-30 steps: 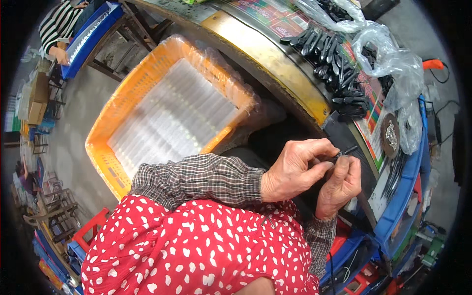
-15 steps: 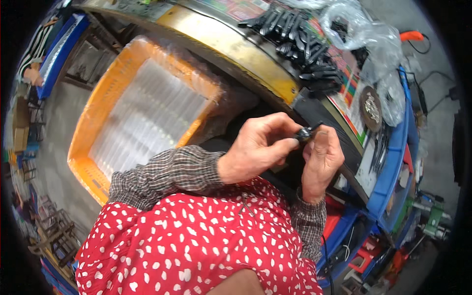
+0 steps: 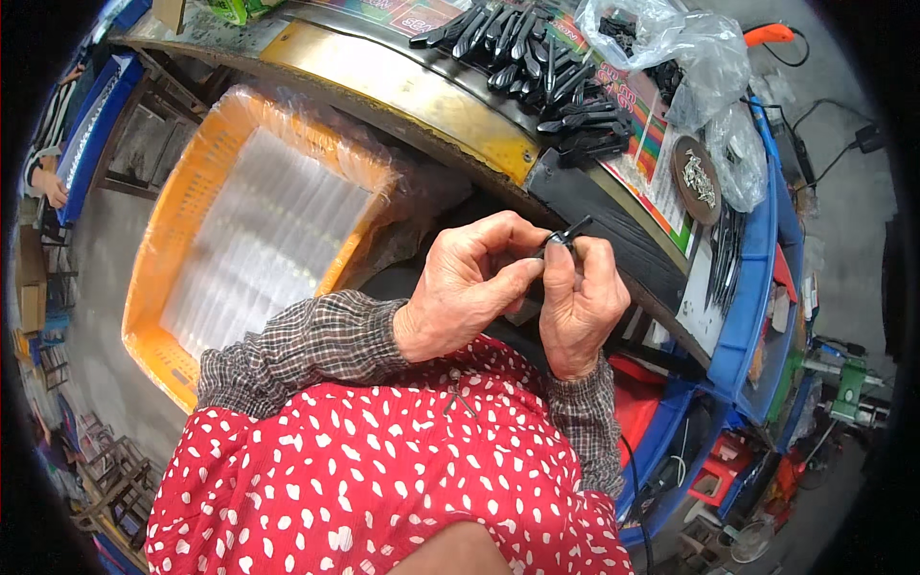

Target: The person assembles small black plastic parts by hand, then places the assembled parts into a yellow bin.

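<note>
My left hand and my right hand meet in front of the workbench's edge. Between their fingertips is a small glossy black part with a thin stem poking out to the upper right. Both hands are closed on it in a pinch, and the fingers cover most of its body. Beyond them on the bench lies a heap of black handle-shaped plastic pieces. To the right of the heap, a round brown dish holds several small silver screws.
An orange crate lined with clear plastic, holding rows of translucent pieces, stands on the left. The bench has a worn yellow metal edge. A clear plastic bag lies at the back right, and blue bins stand at the right.
Both hands have shifted left in view and drawn closer together around the black part. Its stem now sticks up past the right fingertips. The bench has also shifted left in view.
</note>
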Motion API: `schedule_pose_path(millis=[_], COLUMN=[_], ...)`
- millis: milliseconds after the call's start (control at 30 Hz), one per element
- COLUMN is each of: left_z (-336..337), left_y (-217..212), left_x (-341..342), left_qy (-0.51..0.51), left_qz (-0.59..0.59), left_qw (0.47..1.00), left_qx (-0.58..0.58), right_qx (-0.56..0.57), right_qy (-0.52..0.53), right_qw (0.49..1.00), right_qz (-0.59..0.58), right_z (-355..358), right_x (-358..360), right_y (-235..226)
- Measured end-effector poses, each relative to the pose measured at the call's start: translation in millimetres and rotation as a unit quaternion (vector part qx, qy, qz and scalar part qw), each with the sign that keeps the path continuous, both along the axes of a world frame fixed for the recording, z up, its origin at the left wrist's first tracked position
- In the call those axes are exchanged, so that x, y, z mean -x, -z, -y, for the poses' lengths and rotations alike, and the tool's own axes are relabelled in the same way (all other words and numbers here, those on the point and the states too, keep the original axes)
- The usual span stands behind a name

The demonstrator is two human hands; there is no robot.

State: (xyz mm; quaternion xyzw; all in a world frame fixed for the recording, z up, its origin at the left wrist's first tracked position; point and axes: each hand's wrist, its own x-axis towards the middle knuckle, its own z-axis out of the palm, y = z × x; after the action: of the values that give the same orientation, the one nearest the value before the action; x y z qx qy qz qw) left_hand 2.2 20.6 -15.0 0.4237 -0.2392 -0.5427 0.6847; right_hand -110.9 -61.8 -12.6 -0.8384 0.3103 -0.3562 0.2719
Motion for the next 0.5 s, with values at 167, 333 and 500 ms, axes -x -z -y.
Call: schedule_pose_path(millis=[167,333,500], left_z=[0.2,-4.3,-9.9], left_y=[-1.7,0.8,2.8], left_x=[0.2,-5.6,-17.4], left_qy=[-0.019,-0.024,0.065], left_qz=[0.013,0.018,-0.04], left_qw=[1.0,1.0,0.997], left_qx=[-0.002,-0.006,-0.006], right_qx=[-0.075,-0.138,-0.364], right_qy=[0.026,0.012,-0.04], right_qw=[0.996,0.99,0.92], right_qz=[0.043,0.041,0.141], right_z=[-2.5,-6.4,0.0], right_x=[-4.1,-6.7,-0.4], right_y=[2.6,1.7,-4.1])
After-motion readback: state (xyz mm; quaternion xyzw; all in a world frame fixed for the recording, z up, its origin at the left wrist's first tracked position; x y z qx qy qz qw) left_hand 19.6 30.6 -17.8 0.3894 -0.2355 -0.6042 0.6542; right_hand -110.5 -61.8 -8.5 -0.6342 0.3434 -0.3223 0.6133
